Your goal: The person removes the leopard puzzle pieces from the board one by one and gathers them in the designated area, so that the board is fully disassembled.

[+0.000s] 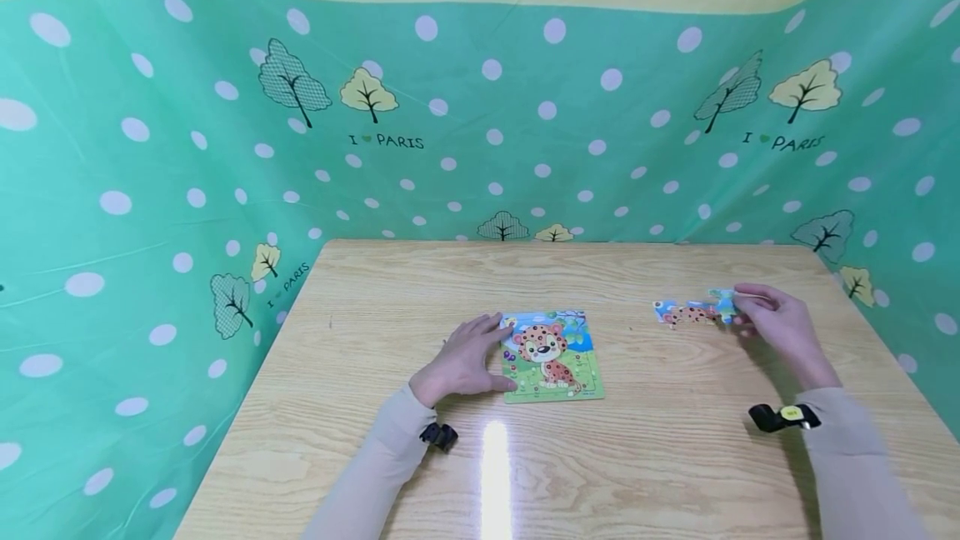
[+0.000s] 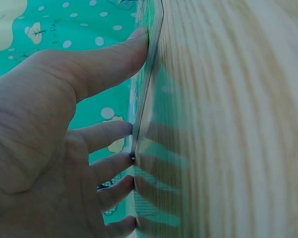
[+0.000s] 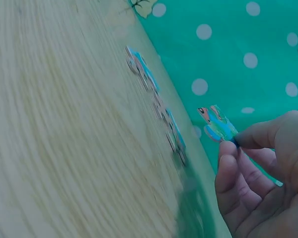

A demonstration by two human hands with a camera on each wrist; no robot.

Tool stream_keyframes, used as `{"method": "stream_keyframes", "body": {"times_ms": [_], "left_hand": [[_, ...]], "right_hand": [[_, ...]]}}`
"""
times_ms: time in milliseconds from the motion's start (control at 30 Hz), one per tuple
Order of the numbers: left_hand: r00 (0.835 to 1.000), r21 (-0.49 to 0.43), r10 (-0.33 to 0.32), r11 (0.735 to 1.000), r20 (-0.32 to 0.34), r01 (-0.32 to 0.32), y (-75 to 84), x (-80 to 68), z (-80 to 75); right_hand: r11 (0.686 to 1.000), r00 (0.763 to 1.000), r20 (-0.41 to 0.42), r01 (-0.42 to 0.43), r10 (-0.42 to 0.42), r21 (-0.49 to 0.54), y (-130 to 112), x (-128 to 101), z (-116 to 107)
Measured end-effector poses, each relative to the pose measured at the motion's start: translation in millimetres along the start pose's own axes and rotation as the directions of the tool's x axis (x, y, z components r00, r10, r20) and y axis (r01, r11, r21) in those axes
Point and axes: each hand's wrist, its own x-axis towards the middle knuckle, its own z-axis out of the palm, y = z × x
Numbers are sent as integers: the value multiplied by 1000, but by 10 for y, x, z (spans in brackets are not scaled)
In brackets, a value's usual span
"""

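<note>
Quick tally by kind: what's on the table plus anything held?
Puzzle board with leopard picture: 1, left hand resting on its left edge
Loose puzzle pieces lying on the table: a small cluster, about 2, exact number unclear
Puzzle piece pinched in the right hand: 1
Total: about 4

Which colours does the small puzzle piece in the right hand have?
The puzzle piece is mostly blue with some orange and green; the right wrist view shows it best.
</note>
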Motion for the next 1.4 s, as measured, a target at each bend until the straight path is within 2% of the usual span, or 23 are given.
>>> {"method": "stream_keyframes", "body": {"times_ms": [200,367,600,733,900,1067,1200,1400], "left_hand": [[1000,3,0,1000,0,0,3,2,3],[1000,0,0,1000,1,0,4,1,2],[1000,6,-1,1000,3,1,-3,9,10],[1000,17,-2,1000,6,2,-10,16,18],[1000,7,0,1000,0,0,-8,15,15],[1000,4,2,1000,0,-2,-11,15,13],[1000,13,0,1000,8,0,-11,19,18],[1000,16,-4,1000,6,4,-14,15,21]], "right_hand": [[999,998,-41,-49,49,1,114,49,-113],[993,992,-75,-103,98,-64,183,90,-166],[978,987,-103,-138,123,-155,254,130,-159],[976,986,-128,-126,104,-176,286,152,-126],[974,988,-147,-72,41,-215,304,168,-84],[952,989,-149,-33,-13,-305,301,144,-74],[935,988,-153,-31,-25,-353,292,112,-68],[932,985,-170,-26,-38,-361,218,64,-12]]}}
